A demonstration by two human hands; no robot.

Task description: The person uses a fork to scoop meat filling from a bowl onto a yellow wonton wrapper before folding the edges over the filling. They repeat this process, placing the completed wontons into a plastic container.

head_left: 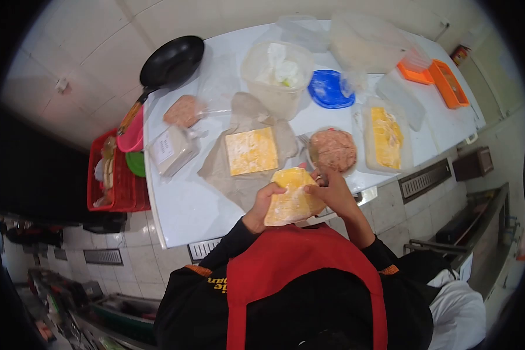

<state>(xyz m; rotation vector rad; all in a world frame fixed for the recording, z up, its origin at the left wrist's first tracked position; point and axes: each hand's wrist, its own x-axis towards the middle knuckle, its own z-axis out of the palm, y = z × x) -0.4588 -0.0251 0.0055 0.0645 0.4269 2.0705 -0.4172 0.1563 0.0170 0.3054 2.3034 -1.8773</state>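
Note:
A floury yellow dough wrapper (294, 201) is held up in front of the red apron, over the table's near edge. My left hand (262, 204) grips its left side, thumb on top. At its upper right, my right hand (333, 191) is closed on the edge, the thumb lying on the wrapper and some fingertips hidden. Just beyond, a square stack of yellow wrappers (252, 151) rests on crumpled brown paper (216, 166). Pink minced meat (333, 150) fills a clear container beside my right hand. More yellow wrappers (386, 137) sit in a clear tray to the right.
A black wok (174, 61) stands at the back left, near a bag of pink meat (184, 111) and a labelled package (172, 153). Farther back are a clear tub (283, 93), a blue lid (331, 89) and orange baskets (448, 84). A red crate (119, 192) is left of the table.

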